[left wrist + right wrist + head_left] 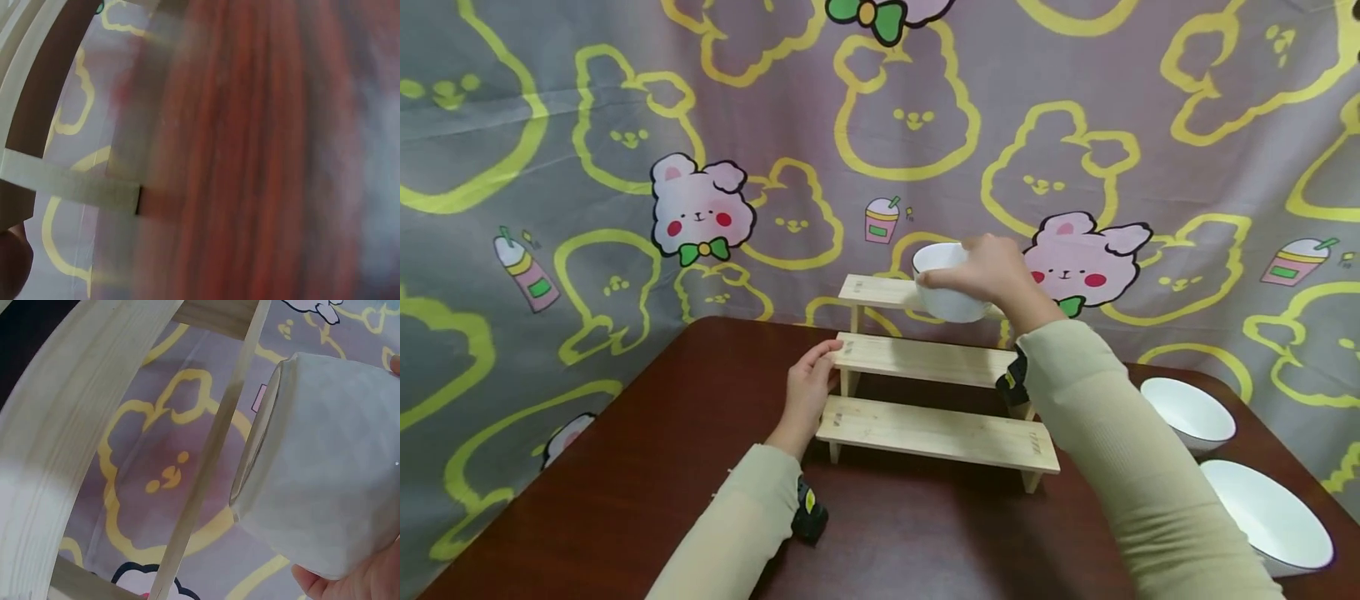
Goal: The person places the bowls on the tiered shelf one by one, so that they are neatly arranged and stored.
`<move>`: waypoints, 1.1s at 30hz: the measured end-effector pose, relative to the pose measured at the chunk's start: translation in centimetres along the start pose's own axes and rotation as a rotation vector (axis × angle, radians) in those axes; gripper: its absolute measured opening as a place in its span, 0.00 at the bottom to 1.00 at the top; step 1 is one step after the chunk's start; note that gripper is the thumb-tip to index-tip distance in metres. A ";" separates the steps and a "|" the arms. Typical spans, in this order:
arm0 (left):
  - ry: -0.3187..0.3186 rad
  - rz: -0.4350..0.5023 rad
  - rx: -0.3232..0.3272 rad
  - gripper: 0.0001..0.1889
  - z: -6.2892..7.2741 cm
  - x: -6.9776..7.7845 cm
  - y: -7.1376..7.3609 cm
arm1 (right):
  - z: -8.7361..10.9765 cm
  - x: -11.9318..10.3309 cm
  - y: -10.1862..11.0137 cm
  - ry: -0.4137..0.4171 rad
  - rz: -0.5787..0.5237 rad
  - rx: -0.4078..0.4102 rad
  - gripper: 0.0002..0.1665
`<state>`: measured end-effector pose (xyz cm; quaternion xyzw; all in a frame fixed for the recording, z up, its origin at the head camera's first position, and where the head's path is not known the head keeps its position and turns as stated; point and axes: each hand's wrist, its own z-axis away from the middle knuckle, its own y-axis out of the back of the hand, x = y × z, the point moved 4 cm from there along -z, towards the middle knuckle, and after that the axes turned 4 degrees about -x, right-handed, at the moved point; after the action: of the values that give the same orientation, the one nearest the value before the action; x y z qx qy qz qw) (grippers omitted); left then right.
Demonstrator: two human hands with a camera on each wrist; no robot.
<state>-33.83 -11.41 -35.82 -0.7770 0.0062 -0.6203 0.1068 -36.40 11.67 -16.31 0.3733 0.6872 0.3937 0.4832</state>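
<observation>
My right hand [988, 271] holds a white bowl [951, 287] with a thin dark rim line, thumb and fingers spread around its side. The bowl overlaps the top board of a three-tier wooden stand [925, 358]. Close by in the right wrist view is the bowl's faceted outer wall [331, 462], beside the narrow edge of the top board [212, 444]. My left hand [808, 387] grips the left end of the stand's middle board. A dark fingertip [14, 262] shows against the wood in the left wrist view.
Two more white bowls stand at the table's right side, one farther back [1187, 412] and one nearer [1270, 517]. The stand rests on a dark red-brown table [647, 492]. Behind it hangs a patterned grey curtain [805, 108].
</observation>
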 end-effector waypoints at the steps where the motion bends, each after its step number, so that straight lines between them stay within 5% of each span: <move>1: -0.008 0.003 0.007 0.16 -0.1 0.0 0.1 | -0.3 -0.1 -0.1 0.002 0.007 0.004 0.40; 33: 0.000 0.000 0.016 0.16 0.2 0.0 0.0 | -2.6 0.4 -2.2 -0.132 0.025 -0.045 0.55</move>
<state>-33.63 -11.41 -35.90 -0.7762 0.0012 -0.6202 0.1131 -39.24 10.64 -17.84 0.3960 0.6401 0.3895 0.5308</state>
